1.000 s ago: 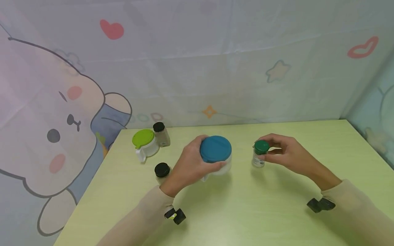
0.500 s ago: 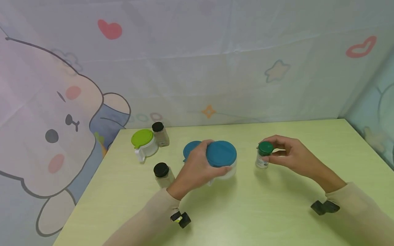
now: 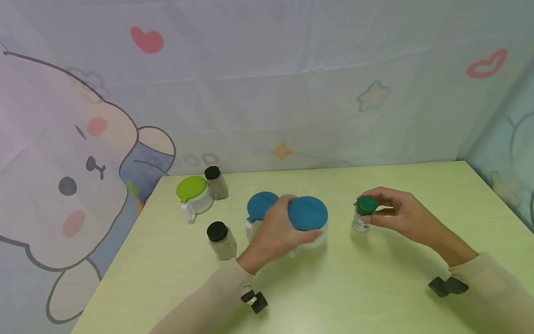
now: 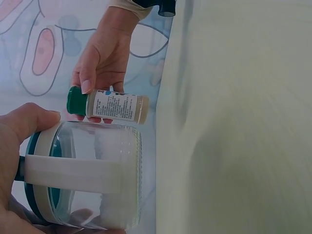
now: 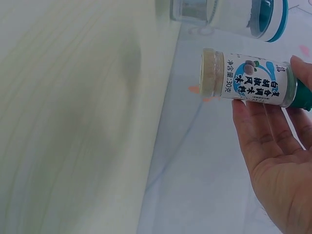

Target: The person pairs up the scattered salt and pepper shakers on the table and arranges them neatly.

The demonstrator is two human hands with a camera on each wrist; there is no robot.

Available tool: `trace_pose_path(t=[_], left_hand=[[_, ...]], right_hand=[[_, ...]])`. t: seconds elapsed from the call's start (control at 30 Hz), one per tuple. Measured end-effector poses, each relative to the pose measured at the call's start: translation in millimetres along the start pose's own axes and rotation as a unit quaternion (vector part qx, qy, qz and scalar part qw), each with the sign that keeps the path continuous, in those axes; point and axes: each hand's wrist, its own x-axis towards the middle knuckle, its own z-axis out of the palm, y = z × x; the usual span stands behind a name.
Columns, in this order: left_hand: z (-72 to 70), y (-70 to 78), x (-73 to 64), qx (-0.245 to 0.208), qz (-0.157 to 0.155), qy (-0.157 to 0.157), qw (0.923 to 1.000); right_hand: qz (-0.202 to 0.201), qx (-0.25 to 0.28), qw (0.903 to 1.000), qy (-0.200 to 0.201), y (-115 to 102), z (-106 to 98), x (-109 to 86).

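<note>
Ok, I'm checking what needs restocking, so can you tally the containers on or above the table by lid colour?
Blue-lidded jars: 2
Black-lidded bottles: 2
Lime-lidded jar: 1
Dark-green-lidded bottle: 1
Total: 6

Plain beige sleeves (image 3: 490, 292), left and right
Black boxy wrist cameras (image 3: 458, 286); the left one (image 3: 259, 303) bears a yellow mark (image 3: 251, 301).

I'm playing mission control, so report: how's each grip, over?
Left grip: holding up blue-lidded jar. Right grip: holding up green-capped bottle. Nothing standing between jar and bottle.
</note>
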Motion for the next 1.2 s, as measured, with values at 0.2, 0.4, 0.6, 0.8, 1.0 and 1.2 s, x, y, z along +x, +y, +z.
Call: trace_pose_path(t=[0.2,0.4,0.6,0.8,1.0,1.2], left_hand=[[8.3,0.5,1.5,0.005,-0.013,-0.004,0.9999],[16.7,0.7,2.4,-0.006,-0.005,-0.007,0.9999],[26.4,2.4,4.9,0.009,0.001,-0.005,1.0000],[35.3,3.5,8.0,0.014,-0.005,-0.011,0.9998],[42.8,5.1,8.8,0.021,-0.007,-0.017,0.9996],[49.8,7.3,10.3,0.013,-0.002,-0.020,0.9997]], right_hand=[[0.002,0.001,1.0000,-0.001,3.8,-3.0,-5.7],[0.007,0.000,1.0000,0.000,6.8,-6.2,-11.1],[0.007,-0.006,1.0000,0.003,8.5,-10.0,-16.4],[0.007,-0.007,1.0000,-0.001,11.1,-14.5,-22.1],[0.026,-0.016,0.9995,0.002,15.5,-18.9,-26.8],[0.027,-0.008,0.9996,0.000,20.5,-21.7,-29.3]])
